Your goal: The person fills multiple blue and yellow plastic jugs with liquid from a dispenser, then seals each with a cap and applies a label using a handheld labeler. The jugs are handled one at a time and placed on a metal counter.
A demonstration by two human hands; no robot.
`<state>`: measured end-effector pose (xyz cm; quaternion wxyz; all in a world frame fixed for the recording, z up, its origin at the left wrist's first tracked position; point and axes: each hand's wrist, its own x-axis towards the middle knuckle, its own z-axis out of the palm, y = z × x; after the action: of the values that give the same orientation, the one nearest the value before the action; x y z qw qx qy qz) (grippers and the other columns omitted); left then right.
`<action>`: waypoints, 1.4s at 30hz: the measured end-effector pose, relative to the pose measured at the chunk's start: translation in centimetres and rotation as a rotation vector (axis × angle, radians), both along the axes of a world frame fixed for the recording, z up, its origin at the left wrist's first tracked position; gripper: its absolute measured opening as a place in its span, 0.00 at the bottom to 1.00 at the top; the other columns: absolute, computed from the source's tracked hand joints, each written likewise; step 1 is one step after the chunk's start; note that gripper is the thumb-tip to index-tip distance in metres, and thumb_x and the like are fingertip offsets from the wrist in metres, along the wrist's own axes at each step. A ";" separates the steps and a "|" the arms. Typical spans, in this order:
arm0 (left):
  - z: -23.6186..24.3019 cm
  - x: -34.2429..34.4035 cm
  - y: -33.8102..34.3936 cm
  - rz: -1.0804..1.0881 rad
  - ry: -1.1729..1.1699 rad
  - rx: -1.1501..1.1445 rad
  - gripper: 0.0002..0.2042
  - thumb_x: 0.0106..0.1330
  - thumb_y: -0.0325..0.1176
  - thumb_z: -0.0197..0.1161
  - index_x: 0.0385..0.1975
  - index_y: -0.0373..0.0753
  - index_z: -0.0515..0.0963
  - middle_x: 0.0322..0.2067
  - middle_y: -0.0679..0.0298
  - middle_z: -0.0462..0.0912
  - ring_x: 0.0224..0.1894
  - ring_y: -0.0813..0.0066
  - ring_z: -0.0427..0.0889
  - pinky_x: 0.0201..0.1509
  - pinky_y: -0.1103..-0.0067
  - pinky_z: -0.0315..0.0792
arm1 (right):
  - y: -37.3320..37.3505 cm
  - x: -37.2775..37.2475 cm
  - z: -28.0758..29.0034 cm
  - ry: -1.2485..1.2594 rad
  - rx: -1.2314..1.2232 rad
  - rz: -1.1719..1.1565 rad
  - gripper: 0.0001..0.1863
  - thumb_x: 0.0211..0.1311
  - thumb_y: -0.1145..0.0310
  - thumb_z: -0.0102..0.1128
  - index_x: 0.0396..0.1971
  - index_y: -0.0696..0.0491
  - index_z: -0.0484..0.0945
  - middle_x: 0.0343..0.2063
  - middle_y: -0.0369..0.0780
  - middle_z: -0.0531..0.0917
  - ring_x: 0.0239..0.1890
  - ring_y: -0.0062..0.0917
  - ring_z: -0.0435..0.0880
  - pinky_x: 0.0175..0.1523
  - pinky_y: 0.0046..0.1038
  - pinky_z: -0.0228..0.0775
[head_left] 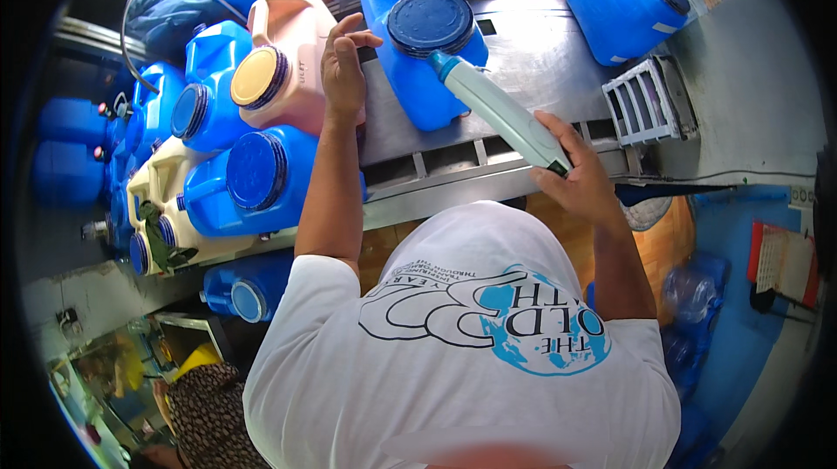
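My right hand (pixel 571 164) grips a long pale grey-green handheld tool (pixel 501 112), its teal tip at the rim of a dark blue lid (pixel 430 23) on a blue jug (pixel 423 90), which lies on the steel counter (pixel 523 29). My left hand (pixel 347 64) is raised beside that jug with fingers apart and slightly curled, holding nothing that I can see. It is close to a pink jug (pixel 292 33) with a yellow lid (pixel 259 77).
More blue jugs (pixel 305 177) and cream jugs (pixel 166 173) crowd the left. A blue jug (pixel 610 11) and a metal rack (pixel 641 103) are at right. Large water bottles (pixel 697 286) stand lower right. Another person's patterned clothing (pixel 200 408) shows lower left.
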<state>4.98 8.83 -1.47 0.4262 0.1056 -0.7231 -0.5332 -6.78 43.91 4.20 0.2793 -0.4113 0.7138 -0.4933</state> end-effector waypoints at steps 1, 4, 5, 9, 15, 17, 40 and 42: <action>0.3 0.2 0.4 0.026 -0.008 -0.030 0.34 0.69 0.64 0.45 0.57 0.36 0.69 0.40 0.58 0.81 0.49 0.73 0.75 0.59 0.74 0.64 | -0.3 0.0 0.2 0.000 -0.005 0.025 0.36 0.50 0.75 0.62 0.64 0.54 0.65 0.53 0.41 0.76 0.51 0.24 0.74 0.58 0.26 0.64; 0.6 0.2 1.7 0.117 0.017 -0.074 0.33 0.70 0.62 0.45 0.55 0.35 0.71 0.39 0.61 0.79 0.47 0.75 0.74 0.58 0.76 0.63 | -1.5 0.0 1.0 0.040 0.039 0.080 0.36 0.50 0.75 0.63 0.63 0.54 0.64 0.49 0.45 0.78 0.49 0.26 0.77 0.56 0.27 0.67; 0.6 0.0 2.1 0.141 0.042 -0.046 0.33 0.69 0.63 0.45 0.55 0.35 0.71 0.39 0.61 0.79 0.47 0.74 0.74 0.58 0.76 0.63 | -1.9 -0.5 1.4 0.067 0.047 0.099 0.36 0.50 0.75 0.64 0.63 0.54 0.64 0.49 0.46 0.78 0.49 0.26 0.77 0.56 0.27 0.67; -0.2 -0.6 3.1 0.217 -0.011 -0.150 0.30 0.72 0.58 0.43 0.54 0.33 0.71 0.49 0.58 0.75 0.55 0.69 0.71 0.64 0.72 0.60 | -2.1 -3.5 0.9 0.219 -0.164 0.179 0.37 0.52 0.69 0.68 0.63 0.55 0.64 0.50 0.48 0.79 0.54 0.37 0.79 0.60 0.33 0.66; 1.1 -3.3 6.9 0.426 -0.350 -0.265 0.49 0.47 0.59 0.73 0.65 0.35 0.60 0.59 0.50 0.69 0.63 0.57 0.67 0.66 0.67 0.62 | 4.3 -13.6 -0.8 -0.576 -0.211 0.019 0.34 0.58 0.72 0.55 0.67 0.52 0.58 0.43 0.43 0.77 0.25 0.17 0.72 0.30 0.17 0.66; 0.9 -4.7 7.7 0.550 -0.455 -0.465 0.54 0.42 0.55 0.78 0.67 0.36 0.57 0.62 0.49 0.65 0.64 0.55 0.66 0.66 0.66 0.63 | 7.6 -16.9 -1.8 -0.723 -0.301 -0.105 0.35 0.59 0.72 0.50 0.68 0.51 0.55 0.43 0.43 0.77 0.21 0.14 0.66 0.24 0.15 0.60; -0.1 -1.3 5.2 0.159 -0.191 0.430 0.53 0.45 0.36 0.80 0.70 0.36 0.50 0.61 0.49 0.68 0.64 0.59 0.67 0.65 0.70 0.64 | 26.1 -41.2 -19.4 -0.360 -0.071 -0.861 0.30 0.62 0.58 0.60 0.63 0.50 0.64 0.47 0.42 0.79 0.29 0.21 0.77 0.32 0.24 0.71; -0.7 -2.3 5.6 0.237 -0.307 0.105 0.55 0.43 0.39 0.81 0.70 0.36 0.49 0.63 0.48 0.66 0.65 0.57 0.65 0.67 0.68 0.62 | 25.7 -42.2 -19.7 -0.060 0.266 -0.918 0.32 0.59 0.57 0.63 0.61 0.53 0.66 0.47 0.44 0.80 0.31 0.28 0.80 0.36 0.28 0.74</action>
<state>2.71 14.41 -2.14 0.3648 0.2919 -0.7332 -0.4940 -48.98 69.62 -15.48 0.1035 0.0001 0.8701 -0.4818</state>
